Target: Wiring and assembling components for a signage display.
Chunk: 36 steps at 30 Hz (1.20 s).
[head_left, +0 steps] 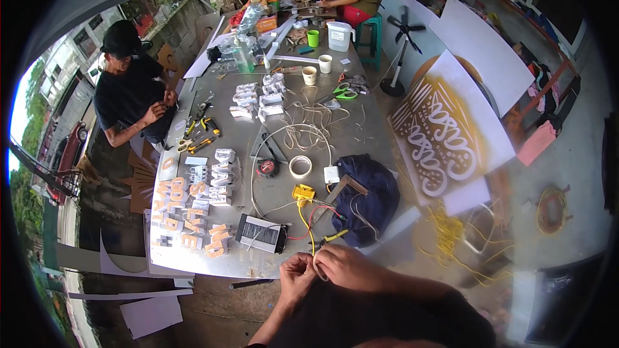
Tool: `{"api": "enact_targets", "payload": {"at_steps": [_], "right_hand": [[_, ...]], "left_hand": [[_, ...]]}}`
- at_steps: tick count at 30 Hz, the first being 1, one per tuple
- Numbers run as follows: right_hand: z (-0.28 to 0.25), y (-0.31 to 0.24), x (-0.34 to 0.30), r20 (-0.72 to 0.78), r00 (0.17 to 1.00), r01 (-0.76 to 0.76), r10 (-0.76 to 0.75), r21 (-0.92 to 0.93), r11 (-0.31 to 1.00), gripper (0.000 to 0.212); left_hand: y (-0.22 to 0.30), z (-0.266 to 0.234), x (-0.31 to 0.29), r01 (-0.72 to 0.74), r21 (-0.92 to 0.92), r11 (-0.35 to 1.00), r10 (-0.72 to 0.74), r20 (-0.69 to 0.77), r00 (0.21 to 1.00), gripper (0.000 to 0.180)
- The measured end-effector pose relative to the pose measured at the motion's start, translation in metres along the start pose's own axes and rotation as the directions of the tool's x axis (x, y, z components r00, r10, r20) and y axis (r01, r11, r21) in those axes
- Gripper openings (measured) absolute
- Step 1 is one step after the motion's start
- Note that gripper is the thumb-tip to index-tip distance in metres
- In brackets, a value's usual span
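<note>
At the near edge of the metal table, my left hand [296, 276] and my right hand [348, 268] are close together, fingers pinched. A thin pale loop [318, 269] shows between them; what it is and its ends are too small to make out. A yellow cable [307, 224] runs from a yellow outlet [302, 193] down toward my fingers. Just beyond my hands lie a black-and-silver power supply box [261, 234] and red and black leads with a yellow-handled clip [336, 235]. A dark blue cloth bundle [371, 203] sits to the right.
Rows of cut-out block letters [193, 209] cover the table's left side. A tape roll [300, 167], tape measure [267, 167], pliers [203, 122], scissors [345, 91] and coiled wire [306, 129] lie beyond. Two other people work, one at left, one at the far end. A fan [403, 32] stands at right.
</note>
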State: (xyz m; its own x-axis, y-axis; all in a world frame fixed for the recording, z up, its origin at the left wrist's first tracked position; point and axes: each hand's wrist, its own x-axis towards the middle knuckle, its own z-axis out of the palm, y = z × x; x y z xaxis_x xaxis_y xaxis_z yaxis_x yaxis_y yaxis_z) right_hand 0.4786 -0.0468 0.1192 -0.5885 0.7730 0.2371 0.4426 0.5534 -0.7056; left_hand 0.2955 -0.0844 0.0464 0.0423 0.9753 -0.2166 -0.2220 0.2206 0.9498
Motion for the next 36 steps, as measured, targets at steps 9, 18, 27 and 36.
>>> {"api": "enact_targets", "payload": {"at_steps": [9,18,27,36], "right_hand": [[0.004,0.006,0.010,-0.038,0.999,0.011,-0.004,0.205,0.979,0.016],[-0.008,0.003,0.014,-0.023,0.996,0.094,-0.091,0.205,0.974,0.008],[-0.013,-0.003,0.014,0.015,0.990,0.132,-0.138,0.200,0.971,0.016],[0.000,-0.002,0.010,0.045,0.985,0.161,-0.168,0.132,0.978,0.013]], "left_hand": [[0.005,-0.005,-0.005,-0.005,-0.120,0.993,0.020,0.128,0.992,0.019],[0.004,-0.017,-0.005,0.145,-0.279,0.949,-0.069,0.265,0.962,0.015],[0.011,-0.023,-0.006,0.116,-0.285,0.952,0.002,0.382,0.924,0.015],[-0.013,-0.024,-0.008,0.130,-0.309,0.942,-0.017,0.344,0.939,0.016]]}}
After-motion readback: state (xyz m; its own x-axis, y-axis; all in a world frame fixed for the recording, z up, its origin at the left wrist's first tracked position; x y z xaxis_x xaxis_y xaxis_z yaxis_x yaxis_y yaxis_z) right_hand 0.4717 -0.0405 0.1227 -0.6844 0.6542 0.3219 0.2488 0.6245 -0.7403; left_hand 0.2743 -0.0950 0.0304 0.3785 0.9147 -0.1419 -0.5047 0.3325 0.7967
